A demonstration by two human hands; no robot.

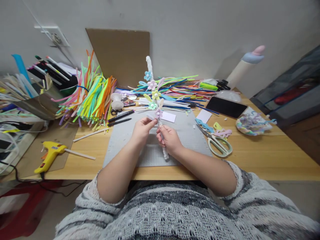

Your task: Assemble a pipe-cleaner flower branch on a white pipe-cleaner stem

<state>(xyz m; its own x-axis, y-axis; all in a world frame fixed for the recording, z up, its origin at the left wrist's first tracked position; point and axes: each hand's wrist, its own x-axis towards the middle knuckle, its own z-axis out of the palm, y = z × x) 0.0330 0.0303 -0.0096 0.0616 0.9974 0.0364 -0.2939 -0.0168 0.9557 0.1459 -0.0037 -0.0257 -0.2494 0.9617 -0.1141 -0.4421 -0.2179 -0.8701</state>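
Five small flowers (156,94), blue, pink, yellow, green and lilac, run down a white fuzzy stem (149,66), which is held at a slant over the grey mat (125,146); whether its lower end touches the mat I cannot tell. The left hand (143,129) has its thumb and forefinger pinched narrow on the stem just below the lilac flower, while the right hand (170,139) is curled around the stem lower down, its lower end showing beneath the fingers. Just beyond the hands, a white card (168,117) lies on the mat, with two black pens (121,115) near its left edge. Green-handled scissors (220,145) lie by the mat's right edge, and farther right is a dark phone (226,107). On the left are a yellow glue gun (52,154) and a colourful bundle of fuzzy sticks (95,100). More loose sticks (175,90) spread behind, before an upright cardboard sheet (122,55).
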